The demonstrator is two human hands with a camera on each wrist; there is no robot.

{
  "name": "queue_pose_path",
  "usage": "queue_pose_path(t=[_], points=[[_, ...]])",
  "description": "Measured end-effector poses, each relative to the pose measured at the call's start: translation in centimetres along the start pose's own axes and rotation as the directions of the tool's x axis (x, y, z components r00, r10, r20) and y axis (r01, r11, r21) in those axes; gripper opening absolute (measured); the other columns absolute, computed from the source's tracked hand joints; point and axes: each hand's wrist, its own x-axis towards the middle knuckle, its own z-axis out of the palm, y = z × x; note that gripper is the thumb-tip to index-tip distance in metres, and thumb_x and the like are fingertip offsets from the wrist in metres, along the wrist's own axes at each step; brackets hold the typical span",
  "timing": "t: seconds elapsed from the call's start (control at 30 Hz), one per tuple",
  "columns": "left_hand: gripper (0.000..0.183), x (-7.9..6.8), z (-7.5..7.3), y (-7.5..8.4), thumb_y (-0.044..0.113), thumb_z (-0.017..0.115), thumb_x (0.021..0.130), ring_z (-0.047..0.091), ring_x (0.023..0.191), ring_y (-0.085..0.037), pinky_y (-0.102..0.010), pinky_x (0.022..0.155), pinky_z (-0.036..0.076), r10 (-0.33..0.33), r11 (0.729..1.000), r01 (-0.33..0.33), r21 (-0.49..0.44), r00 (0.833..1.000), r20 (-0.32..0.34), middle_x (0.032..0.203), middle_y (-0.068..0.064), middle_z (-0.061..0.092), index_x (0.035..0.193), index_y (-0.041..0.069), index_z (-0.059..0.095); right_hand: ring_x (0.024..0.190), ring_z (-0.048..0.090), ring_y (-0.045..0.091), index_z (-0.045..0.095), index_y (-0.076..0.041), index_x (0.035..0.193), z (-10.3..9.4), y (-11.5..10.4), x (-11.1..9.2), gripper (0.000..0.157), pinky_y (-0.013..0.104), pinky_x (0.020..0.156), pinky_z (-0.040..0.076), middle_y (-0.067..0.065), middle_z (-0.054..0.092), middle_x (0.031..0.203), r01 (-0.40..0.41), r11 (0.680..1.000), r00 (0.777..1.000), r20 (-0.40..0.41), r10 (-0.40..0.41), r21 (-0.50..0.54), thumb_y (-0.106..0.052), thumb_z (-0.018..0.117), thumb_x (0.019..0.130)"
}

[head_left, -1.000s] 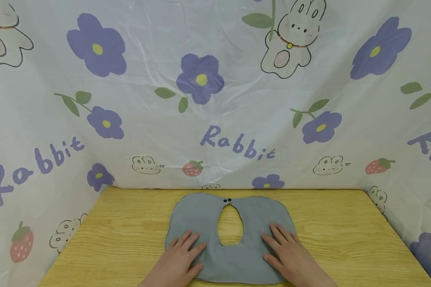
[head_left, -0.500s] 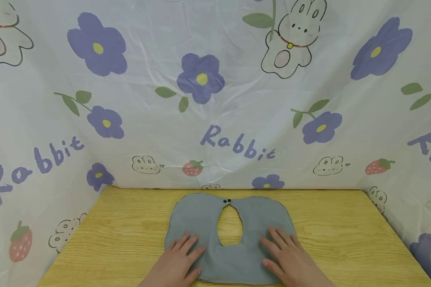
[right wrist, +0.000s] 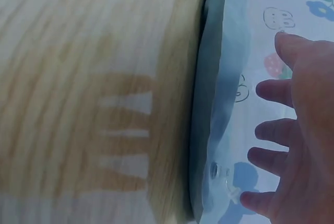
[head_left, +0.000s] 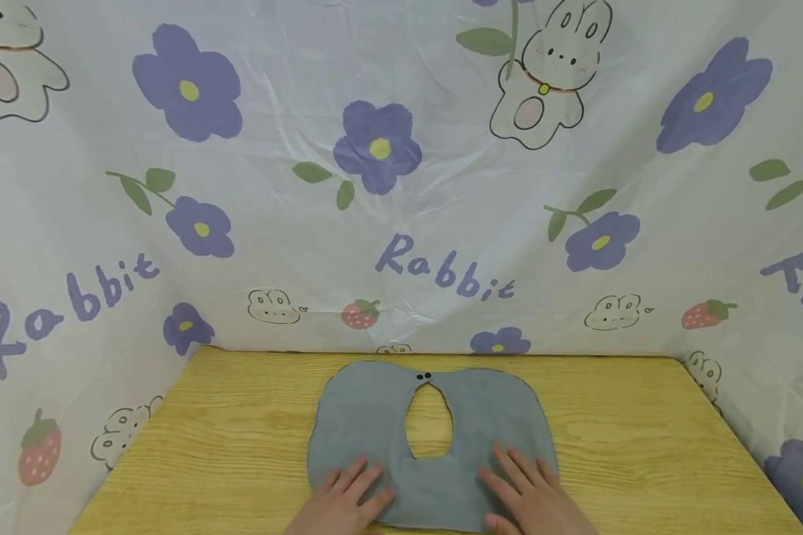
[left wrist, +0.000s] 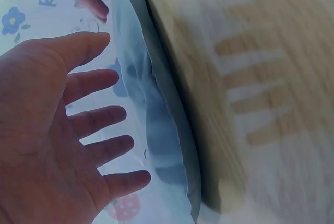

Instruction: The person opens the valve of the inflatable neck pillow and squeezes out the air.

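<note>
A grey-blue cloth bib (head_left: 428, 490) lies spread out, its oval neck opening toward the back. Two small black snaps (head_left: 424, 376) sit side by side where the neck straps overlap. Over the bib's lower left part is my left hand (head_left: 341, 501), palm down with fingers spread. My right hand (head_left: 535, 496) is spread the same way over the lower right part. In the left wrist view, a gap shows between the left fingertips and the bib (left wrist: 136, 46). The right wrist view likewise shows the right fingertips apart from the bib (right wrist: 209, 104). Neither hand holds anything.
The bib rests on a wood-grain table (head_left: 234, 438). White sheeting (head_left: 435, 215) printed with rabbits, purple flowers and strawberries rises behind the table and along both sides. Shadows of fingers fall on the wood in both wrist views.
Both hands have drawn back toward the front edge of the bib, and a little closer together. The bib still lies in the same place. The head view has shifted slightly.
</note>
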Motion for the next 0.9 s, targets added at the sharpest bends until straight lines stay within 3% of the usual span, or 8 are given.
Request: queue_pose_path(t=[0.23, 0.4, 0.67, 0.9], points=[[0.050, 0.2, 1.2, 0.9, 0.058, 0.047, 0.104, 0.057, 0.127, -0.037, -0.050, 0.081, 0.057, 0.107, 0.992, -0.098, 0.080, 0.987, -0.120, 0.140, -0.012, 0.058, 0.135, 0.022, 0.064, 0.130, 0.056, 0.035, 0.063, -0.019, 0.140, 1.4, -0.6, 0.0, 0.050, 0.061, 0.094, 0.049, 0.014, 0.056, 0.147, 0.092, 0.976, 0.987, -0.108, -0.115, -0.199, -0.053, 0.051, 0.105], [0.047, 0.4, 1.6, 1.4, 0.056, 0.049, 0.104, 0.059, 0.126, -0.034, -0.048, 0.081, 0.057, 0.124, 0.985, -0.103, 0.136, 0.980, -0.155, 0.138, -0.010, 0.059, 0.133, 0.024, 0.066, 0.131, 0.056, 0.030, 0.061, -0.023, 0.143, 2.2, -1.3, 0.4, 0.056, 0.059, 0.091, 0.052, 0.011, 0.056, 0.148, 0.138, 0.963, 0.982, -0.093, -0.163, -0.233, -0.060, 0.047, 0.103], [0.048, 0.5, 1.9, 1.7, 0.059, 0.046, 0.104, 0.056, 0.131, -0.033, -0.055, 0.086, 0.055, 0.090, 0.990, -0.076, 0.116, 0.988, -0.128, 0.142, -0.007, 0.058, 0.134, 0.027, 0.066, 0.132, 0.056, 0.031, 0.056, -0.026, 0.148, 3.2, -1.9, 0.7, 0.066, 0.061, 0.092, 0.051, 0.010, 0.055, 0.150, 0.130, 0.975, 0.991, -0.006, -0.133, -0.181, -0.069, 0.042, 0.100], [0.050, 0.5, 2.2, 1.7, 0.061, 0.042, 0.104, 0.057, 0.130, -0.033, -0.057, 0.086, 0.054, 0.086, 0.992, -0.072, 0.107, 0.987, -0.133, 0.142, -0.006, 0.058, 0.133, 0.027, 0.067, 0.130, 0.058, 0.029, 0.058, -0.028, 0.146, 3.8, -2.1, 0.6, 0.065, 0.059, 0.092, 0.052, 0.007, 0.058, 0.147, 0.109, 0.969, 0.993, -0.019, -0.116, -0.220, -0.070, 0.042, 0.100]])
